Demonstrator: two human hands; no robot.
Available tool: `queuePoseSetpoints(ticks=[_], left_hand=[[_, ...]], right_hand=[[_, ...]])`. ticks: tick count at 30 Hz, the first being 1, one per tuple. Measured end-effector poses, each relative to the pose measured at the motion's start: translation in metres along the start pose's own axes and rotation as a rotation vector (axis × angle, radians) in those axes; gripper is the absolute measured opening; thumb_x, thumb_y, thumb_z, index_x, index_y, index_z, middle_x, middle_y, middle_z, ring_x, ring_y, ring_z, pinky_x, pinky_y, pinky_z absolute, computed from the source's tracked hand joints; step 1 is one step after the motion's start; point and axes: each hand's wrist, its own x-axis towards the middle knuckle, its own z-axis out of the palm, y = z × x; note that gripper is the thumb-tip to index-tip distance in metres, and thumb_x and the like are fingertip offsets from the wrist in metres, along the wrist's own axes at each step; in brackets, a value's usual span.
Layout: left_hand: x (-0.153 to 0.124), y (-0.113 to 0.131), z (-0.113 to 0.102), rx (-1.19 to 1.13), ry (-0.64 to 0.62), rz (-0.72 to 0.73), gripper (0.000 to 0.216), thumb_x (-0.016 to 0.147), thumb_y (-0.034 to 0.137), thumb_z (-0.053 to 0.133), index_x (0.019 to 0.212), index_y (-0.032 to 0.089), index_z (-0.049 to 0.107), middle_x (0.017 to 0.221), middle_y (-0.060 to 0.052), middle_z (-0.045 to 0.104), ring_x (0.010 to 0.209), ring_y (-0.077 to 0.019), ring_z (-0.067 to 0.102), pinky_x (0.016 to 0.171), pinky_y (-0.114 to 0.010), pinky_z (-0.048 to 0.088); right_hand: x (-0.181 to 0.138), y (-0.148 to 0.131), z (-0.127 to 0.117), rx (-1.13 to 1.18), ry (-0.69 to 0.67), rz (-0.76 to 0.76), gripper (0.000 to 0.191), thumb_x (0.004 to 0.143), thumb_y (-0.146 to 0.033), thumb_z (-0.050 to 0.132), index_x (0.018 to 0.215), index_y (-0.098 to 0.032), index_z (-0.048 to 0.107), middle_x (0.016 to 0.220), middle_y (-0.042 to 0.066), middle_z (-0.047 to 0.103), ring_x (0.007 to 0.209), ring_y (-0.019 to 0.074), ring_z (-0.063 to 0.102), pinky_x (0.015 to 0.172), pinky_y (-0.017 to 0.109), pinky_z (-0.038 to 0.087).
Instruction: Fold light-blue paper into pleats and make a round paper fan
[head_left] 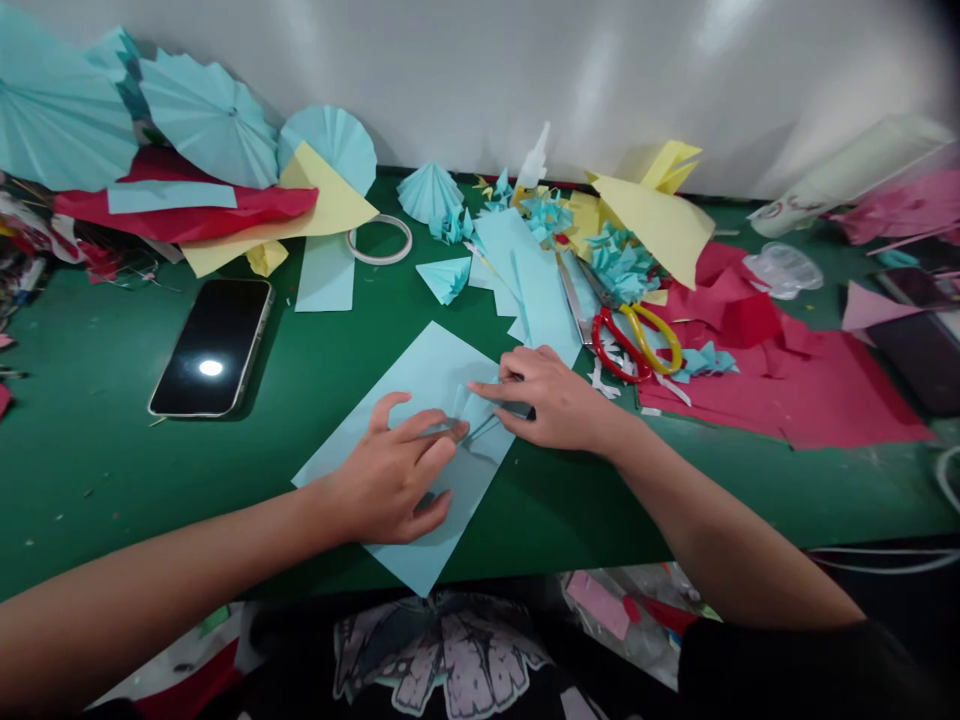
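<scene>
A small pleated piece of light blue paper [475, 408] lies on a larger flat light blue sheet [397, 400], which is turned cornerwise on the green table. My right hand [551, 400] has the pleated paper between thumb and fingers, with the index finger stretched along its upper edge. From the other side, my left hand [401, 465] rests over the sheet with fingers spread, one or two fingertips pressing at the pleats' left edge. Part of the folds is hidden under the fingers. Scissors [637, 340] with red and yellow handles lie just beyond my right hand.
A phone [214, 345] lies at left, and a roll of tape [380, 240] behind the sheet. Pleated blue fans [210, 115] lean along the wall. Blue scraps, a white-tipped bottle [534, 160] and red paper [825, 390] spread across the back and right of the table [592, 500].
</scene>
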Motion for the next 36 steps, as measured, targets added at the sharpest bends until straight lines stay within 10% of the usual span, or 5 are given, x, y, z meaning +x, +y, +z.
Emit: queuePoseSetpoints(ticks=[6, 20, 29, 36], left_hand=[[0.000, -0.001, -0.001, 0.029, -0.030, -0.032, 0.026, 0.082, 0.031, 0.045, 0.101, 0.015, 0.052, 0.094, -0.008, 0.066, 0.097, -0.0241, 0.052, 0.088, -0.046, 0.027], [0.000, 0.005, -0.001, 0.066, -0.040, -0.028, 0.034, 0.082, 0.030, 0.044, 0.109, 0.010, 0.049, 0.102, -0.009, 0.064, 0.092, -0.0234, 0.049, 0.084, -0.044, 0.028], [0.001, 0.005, -0.002, 0.077, -0.070, -0.043, 0.030, 0.081, 0.030, 0.044, 0.104, 0.013, 0.053, 0.102, -0.009, 0.064, 0.091, -0.0230, 0.049, 0.085, -0.043, 0.027], [0.001, 0.004, -0.002, 0.102, -0.082, -0.028, 0.029, 0.082, 0.030, 0.045, 0.102, 0.012, 0.055, 0.105, -0.009, 0.064, 0.092, -0.0228, 0.050, 0.085, -0.044, 0.027]], right_hand=[[0.002, -0.009, 0.001, -0.019, -0.034, -0.177, 0.039, 0.082, -0.013, 0.044, 0.113, -0.030, 0.061, 0.082, 0.004, 0.042, 0.077, 0.0159, 0.039, 0.070, 0.032, 0.023], [0.001, -0.004, -0.003, -0.078, -0.025, 0.077, 0.034, 0.081, -0.018, 0.047, 0.109, -0.027, 0.065, 0.084, 0.006, 0.048, 0.083, 0.0193, 0.044, 0.070, 0.033, 0.023], [0.005, 0.001, 0.019, 0.088, 0.068, 0.201, 0.057, 0.080, -0.063, 0.040, 0.111, -0.017, 0.053, 0.097, 0.009, 0.050, 0.096, 0.0243, 0.047, 0.079, 0.036, 0.032], [0.005, 0.010, 0.014, 0.190, 0.028, 0.277, 0.042, 0.081, -0.052, 0.050, 0.109, -0.021, 0.051, 0.098, 0.007, 0.047, 0.096, 0.0235, 0.047, 0.084, 0.039, 0.035]])
